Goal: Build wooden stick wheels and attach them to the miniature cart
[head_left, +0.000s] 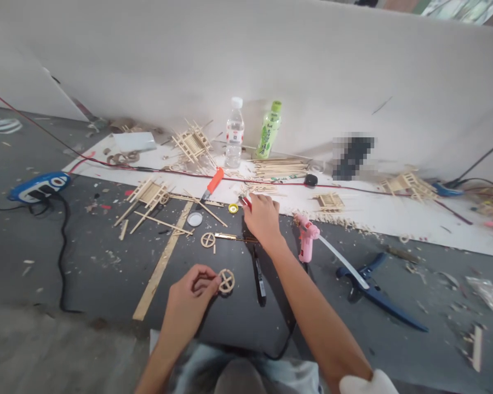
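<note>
My left hand (194,291) pinches the rim of a small wooden spoked wheel (226,281) between thumb and fingers, low over the dark table. Farther forward, my right hand (263,218) is closed around a small red-and-metal item (245,201), partly hidden by the fingers. Just left of it lies a yellow-rimmed cap (233,208). A second spoked wheel (208,240) rests flat beyond my left hand, beside a brass-coloured strip (225,236). Between my forearms lies a black pen-like tool (259,276).
A pink glue gun (307,238) and blue cutter (382,301) lie right. An orange knife (212,185), stick frames (148,194) and two bottles (234,134) stand or lie ahead. A blue power strip (40,187) is left, with cables crossing the table (102,284).
</note>
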The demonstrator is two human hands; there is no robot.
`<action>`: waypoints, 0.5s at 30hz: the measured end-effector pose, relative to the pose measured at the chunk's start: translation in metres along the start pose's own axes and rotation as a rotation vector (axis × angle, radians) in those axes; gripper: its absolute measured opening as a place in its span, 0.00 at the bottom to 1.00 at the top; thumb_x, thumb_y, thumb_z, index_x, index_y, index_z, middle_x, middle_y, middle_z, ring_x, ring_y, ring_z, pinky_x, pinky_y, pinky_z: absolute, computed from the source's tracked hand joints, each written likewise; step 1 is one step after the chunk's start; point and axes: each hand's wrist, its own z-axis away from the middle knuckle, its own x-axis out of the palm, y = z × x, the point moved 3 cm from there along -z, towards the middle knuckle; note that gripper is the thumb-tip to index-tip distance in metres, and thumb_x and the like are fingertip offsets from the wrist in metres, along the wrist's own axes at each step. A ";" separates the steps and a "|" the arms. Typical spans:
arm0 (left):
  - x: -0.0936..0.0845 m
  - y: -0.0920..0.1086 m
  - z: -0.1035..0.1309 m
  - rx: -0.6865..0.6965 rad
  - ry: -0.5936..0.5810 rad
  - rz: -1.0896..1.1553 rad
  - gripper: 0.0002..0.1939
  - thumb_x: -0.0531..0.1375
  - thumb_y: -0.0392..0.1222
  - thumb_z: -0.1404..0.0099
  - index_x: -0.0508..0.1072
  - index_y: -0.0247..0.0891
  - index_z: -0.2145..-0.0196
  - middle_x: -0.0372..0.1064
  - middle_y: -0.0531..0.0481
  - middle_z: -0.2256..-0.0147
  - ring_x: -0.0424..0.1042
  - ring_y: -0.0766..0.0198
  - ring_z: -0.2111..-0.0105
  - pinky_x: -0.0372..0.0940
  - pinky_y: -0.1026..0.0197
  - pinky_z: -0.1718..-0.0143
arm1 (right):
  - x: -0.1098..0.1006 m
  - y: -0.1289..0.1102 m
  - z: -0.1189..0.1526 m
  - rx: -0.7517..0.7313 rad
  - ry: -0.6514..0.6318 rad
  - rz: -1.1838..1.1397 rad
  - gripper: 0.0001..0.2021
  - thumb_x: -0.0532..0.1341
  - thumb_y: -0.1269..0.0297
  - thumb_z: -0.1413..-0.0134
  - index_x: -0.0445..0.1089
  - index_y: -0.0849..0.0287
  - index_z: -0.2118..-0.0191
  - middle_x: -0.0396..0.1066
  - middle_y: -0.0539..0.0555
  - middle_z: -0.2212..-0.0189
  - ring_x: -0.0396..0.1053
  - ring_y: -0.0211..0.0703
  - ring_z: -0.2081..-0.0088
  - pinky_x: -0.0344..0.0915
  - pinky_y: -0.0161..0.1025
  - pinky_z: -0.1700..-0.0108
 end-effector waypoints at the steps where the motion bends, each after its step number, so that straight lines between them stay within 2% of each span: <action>1: 0.002 0.000 0.001 0.002 0.001 -0.029 0.18 0.66 0.58 0.35 0.73 0.40 0.64 0.78 0.50 0.72 0.80 0.59 0.69 0.73 0.62 0.65 | -0.002 0.002 0.007 0.001 0.009 -0.049 0.19 0.56 0.71 0.34 0.71 0.66 0.40 0.69 0.71 0.40 0.63 0.61 0.37 0.51 0.55 0.35; 2: 0.004 0.000 0.002 0.007 0.005 -0.061 0.17 0.65 0.58 0.35 0.73 0.40 0.64 0.79 0.51 0.71 0.81 0.58 0.68 0.73 0.61 0.64 | -0.005 0.003 0.015 0.005 0.011 -0.109 0.20 0.56 0.71 0.34 0.70 0.65 0.39 0.66 0.71 0.38 0.64 0.59 0.39 0.53 0.54 0.35; 4: 0.006 0.001 0.001 0.026 0.010 -0.127 0.15 0.65 0.56 0.34 0.74 0.42 0.64 0.80 0.51 0.70 0.81 0.58 0.68 0.72 0.61 0.63 | -0.011 0.006 0.036 0.020 -0.022 -0.257 0.17 0.56 0.68 0.33 0.72 0.63 0.42 0.66 0.68 0.39 0.71 0.52 0.50 0.62 0.49 0.42; 6: 0.006 0.005 -0.003 0.056 0.000 -0.190 0.13 0.65 0.54 0.34 0.75 0.43 0.66 0.80 0.52 0.70 0.80 0.57 0.68 0.71 0.60 0.62 | -0.016 0.006 0.059 0.043 -0.120 -0.437 0.13 0.58 0.60 0.32 0.74 0.60 0.49 0.73 0.62 0.48 0.71 0.42 0.66 0.67 0.43 0.57; 8: 0.004 0.008 -0.007 0.088 -0.019 -0.240 0.12 0.65 0.53 0.35 0.76 0.43 0.69 0.78 0.52 0.71 0.77 0.57 0.69 0.69 0.59 0.63 | -0.019 0.007 0.080 0.076 -0.283 -0.635 0.16 0.60 0.51 0.33 0.74 0.58 0.51 0.74 0.54 0.64 0.65 0.37 0.76 0.62 0.38 0.71; 10: 0.002 0.013 -0.009 0.119 -0.027 -0.271 0.12 0.66 0.54 0.36 0.77 0.43 0.70 0.77 0.51 0.71 0.74 0.57 0.70 0.67 0.59 0.64 | -0.021 0.008 0.100 0.119 -0.452 -0.831 0.20 0.61 0.45 0.34 0.73 0.57 0.50 0.67 0.46 0.77 0.63 0.36 0.80 0.56 0.34 0.76; 11: 0.001 0.015 -0.009 0.131 -0.015 -0.276 0.13 0.66 0.55 0.36 0.78 0.43 0.69 0.76 0.50 0.71 0.73 0.57 0.69 0.67 0.58 0.63 | -0.021 0.009 0.108 0.139 -0.520 -0.923 0.21 0.62 0.43 0.35 0.73 0.57 0.50 0.65 0.44 0.79 0.62 0.34 0.81 0.55 0.32 0.77; 13: 0.001 0.023 -0.005 0.151 0.040 -0.280 0.17 0.64 0.59 0.35 0.78 0.43 0.66 0.76 0.48 0.68 0.73 0.55 0.67 0.68 0.57 0.60 | -0.019 0.008 0.123 0.173 -0.641 -1.098 0.24 0.65 0.40 0.39 0.74 0.57 0.53 0.65 0.44 0.78 0.61 0.31 0.81 0.54 0.30 0.78; 15: 0.008 0.033 0.003 0.138 0.052 -0.180 0.24 0.56 0.64 0.30 0.78 0.41 0.59 0.77 0.44 0.65 0.75 0.54 0.63 0.70 0.55 0.58 | -0.011 0.002 0.137 0.193 -0.795 -1.254 0.30 0.65 0.33 0.47 0.75 0.59 0.60 0.68 0.48 0.77 0.61 0.32 0.83 0.55 0.31 0.80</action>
